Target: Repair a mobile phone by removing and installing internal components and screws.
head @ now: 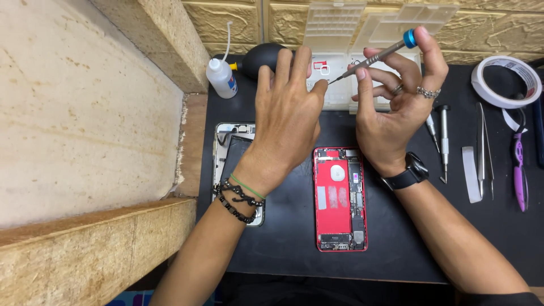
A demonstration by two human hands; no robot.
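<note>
Head view shows your red phone body (340,198) lying opened on the black counter (283,238), its screen panel (232,164) set aside to the left, so disassembly looks well underway. Your right hand (396,107) pinches the blue-capped screwdriver (374,56) over the parts tray (340,85), while your left hand (286,113) hovers spread, its grip released, fingertip at the driver's tip.

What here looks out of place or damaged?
Nothing looks spilled or broken. The red phone lies opened with its insides bare, and its screen part lies apart beside it, under the left hand.
</note>
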